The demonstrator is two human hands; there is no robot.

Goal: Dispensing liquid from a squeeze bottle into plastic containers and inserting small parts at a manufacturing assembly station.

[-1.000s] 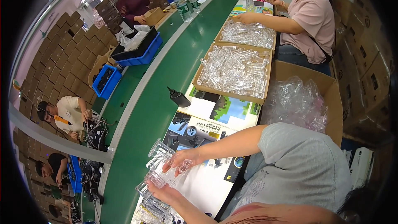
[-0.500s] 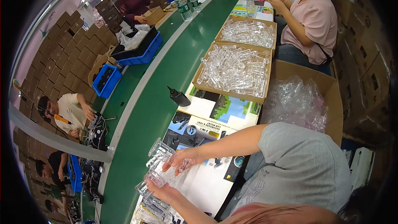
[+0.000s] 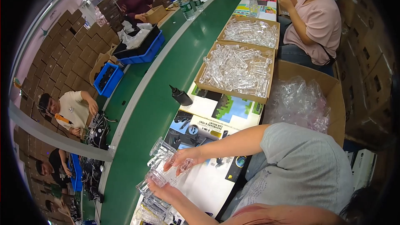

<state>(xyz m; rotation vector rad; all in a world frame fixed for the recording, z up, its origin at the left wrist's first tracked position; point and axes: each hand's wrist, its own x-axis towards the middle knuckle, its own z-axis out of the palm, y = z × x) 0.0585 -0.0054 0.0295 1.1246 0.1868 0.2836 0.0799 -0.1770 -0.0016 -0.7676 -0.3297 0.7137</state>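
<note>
My right hand [image 3: 185, 158] is closed around a clear plastic piece [image 3: 161, 148] with a wide flared rim, which points left over the bench. Just below it, my left hand [image 3: 166, 191] grips another clear plastic piece [image 3: 153, 178], tubular with a broad end. The two pieces are close together; their transparency hides whether they touch. Under and beside my left hand lie several more clear plastic pieces [image 3: 154, 208]. A printed cardboard sheet [image 3: 208, 183] covers the bench beneath both hands.
Two shallow cartons [image 3: 233, 96] of clear tubular parts stand farther along the bench, near a black dropper bottle [image 3: 181, 96]. A big box of plastic bags [image 3: 298, 104] is at the right. A green belt [image 3: 154, 100] runs alongside; co-workers sit around it.
My hands and their clear pieces stay almost where they were. The co-worker in pink has raised a hand with a dark object; the one in cream has shifted an arm.
</note>
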